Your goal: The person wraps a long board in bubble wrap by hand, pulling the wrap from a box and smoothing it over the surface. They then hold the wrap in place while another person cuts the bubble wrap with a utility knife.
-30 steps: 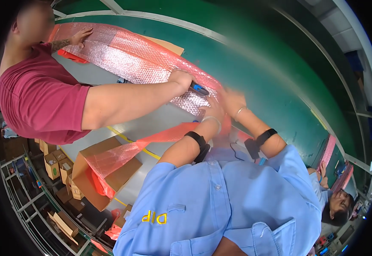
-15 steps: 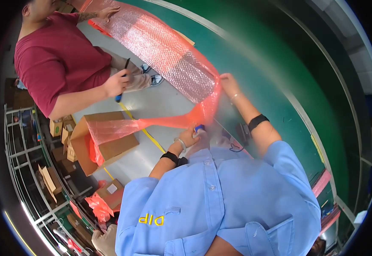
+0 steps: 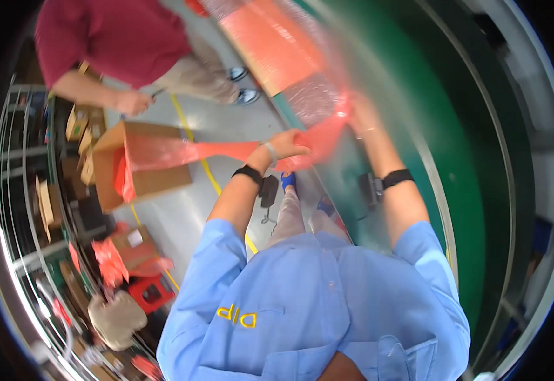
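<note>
A long strip of pink bubble wrap (image 3: 223, 150) runs from an open cardboard box at the left up to the green tabletop. My left hand (image 3: 284, 147) is closed around the gathered strip near the table's edge. My right hand (image 3: 364, 115), smeared by motion, grips the bunched wrap farther right, above the table. Beyond my hands, a flat stretch of wrap (image 3: 312, 101) lies along the table, with an orange-looking panel (image 3: 277, 51) showing in it. Both my wrists carry black bands.
The green table (image 3: 410, 152) fills the right side. A co-worker in a maroon shirt (image 3: 118, 38) stands far left, a small dark tool in one hand. The cardboard box (image 3: 162, 181) sits left of me. Shelves (image 3: 26, 241) with cartons and a red stool (image 3: 152, 292) are behind it.
My left hand has moved forward from low by my body onto the strip, nearer my right hand. The co-worker's hand on the wrap is out of view now. My view has shifted.
</note>
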A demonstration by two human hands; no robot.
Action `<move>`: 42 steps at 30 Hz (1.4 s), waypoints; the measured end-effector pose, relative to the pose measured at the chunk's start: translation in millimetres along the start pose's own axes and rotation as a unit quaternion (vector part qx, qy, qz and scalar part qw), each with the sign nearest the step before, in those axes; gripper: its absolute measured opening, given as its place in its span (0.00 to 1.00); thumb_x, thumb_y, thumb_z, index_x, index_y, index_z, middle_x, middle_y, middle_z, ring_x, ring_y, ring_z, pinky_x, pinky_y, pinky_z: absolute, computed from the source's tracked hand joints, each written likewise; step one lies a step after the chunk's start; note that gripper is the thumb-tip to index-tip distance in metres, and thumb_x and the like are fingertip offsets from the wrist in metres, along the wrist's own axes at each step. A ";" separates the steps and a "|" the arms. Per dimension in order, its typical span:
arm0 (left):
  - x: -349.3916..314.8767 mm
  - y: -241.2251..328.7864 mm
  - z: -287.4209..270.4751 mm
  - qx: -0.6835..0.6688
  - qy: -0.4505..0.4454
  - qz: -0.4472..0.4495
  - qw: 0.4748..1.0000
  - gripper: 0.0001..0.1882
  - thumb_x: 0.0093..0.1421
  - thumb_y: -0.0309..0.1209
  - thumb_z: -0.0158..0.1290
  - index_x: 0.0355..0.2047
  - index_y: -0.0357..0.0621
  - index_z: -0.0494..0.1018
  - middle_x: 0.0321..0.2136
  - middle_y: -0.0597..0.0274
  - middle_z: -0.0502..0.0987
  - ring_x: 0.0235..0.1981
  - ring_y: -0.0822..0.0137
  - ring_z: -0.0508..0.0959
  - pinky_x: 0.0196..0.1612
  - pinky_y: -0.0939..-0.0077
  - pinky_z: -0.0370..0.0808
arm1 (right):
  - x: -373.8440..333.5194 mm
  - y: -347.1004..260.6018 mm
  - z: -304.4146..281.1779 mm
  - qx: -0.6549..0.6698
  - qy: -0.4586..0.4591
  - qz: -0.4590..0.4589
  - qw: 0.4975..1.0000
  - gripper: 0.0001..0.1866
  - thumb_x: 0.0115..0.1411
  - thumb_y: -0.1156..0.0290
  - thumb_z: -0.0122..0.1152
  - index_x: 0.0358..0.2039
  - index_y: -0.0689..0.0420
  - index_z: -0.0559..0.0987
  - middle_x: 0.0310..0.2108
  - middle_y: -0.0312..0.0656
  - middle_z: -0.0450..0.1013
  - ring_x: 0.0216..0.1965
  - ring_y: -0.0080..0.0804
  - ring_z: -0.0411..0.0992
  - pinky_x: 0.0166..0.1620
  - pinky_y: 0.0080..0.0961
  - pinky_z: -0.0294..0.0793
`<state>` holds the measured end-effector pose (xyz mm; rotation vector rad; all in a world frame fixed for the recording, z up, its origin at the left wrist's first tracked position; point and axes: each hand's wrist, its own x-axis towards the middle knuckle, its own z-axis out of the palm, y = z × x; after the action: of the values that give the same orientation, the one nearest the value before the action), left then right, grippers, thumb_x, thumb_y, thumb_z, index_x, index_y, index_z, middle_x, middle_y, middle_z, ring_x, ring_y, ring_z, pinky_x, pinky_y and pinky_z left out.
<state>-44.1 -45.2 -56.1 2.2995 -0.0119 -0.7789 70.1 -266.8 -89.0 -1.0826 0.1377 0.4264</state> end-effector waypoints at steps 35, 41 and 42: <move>-109.3 169.7 95.5 -0.098 0.178 0.168 0.965 0.12 0.47 0.32 0.50 0.30 0.38 0.69 0.22 0.42 0.73 0.26 0.46 0.75 0.31 0.54 0.71 | -213.5 -31.7 -22.2 -0.226 0.132 0.044 0.964 0.29 0.58 0.55 0.50 0.54 0.60 0.60 0.50 0.49 0.63 0.44 0.33 0.68 0.37 0.26 0.70; -93.3 209.1 140.2 -0.105 0.100 0.174 0.974 0.14 0.48 0.30 0.50 0.34 0.36 0.67 0.26 0.40 0.73 0.30 0.44 0.74 0.33 0.55 0.71 | -306.0 -75.9 -43.8 0.019 0.070 0.247 0.966 0.28 0.59 0.50 0.46 0.55 0.53 0.59 0.49 0.45 0.64 0.44 0.33 0.69 0.41 0.37 0.73; -97.0 218.0 150.5 -0.074 0.077 0.167 0.980 0.16 0.48 0.30 0.51 0.37 0.36 0.67 0.28 0.41 0.74 0.31 0.45 0.75 0.35 0.58 0.72 | -311.5 -75.9 -42.6 0.084 0.052 0.231 0.968 0.26 0.59 0.53 0.47 0.54 0.54 0.61 0.47 0.45 0.65 0.43 0.33 0.69 0.42 0.36 0.73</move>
<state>-160.4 -281.7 44.5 2.1340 -0.2549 -0.4150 -178.9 -418.1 51.4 -0.9015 0.5176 0.7616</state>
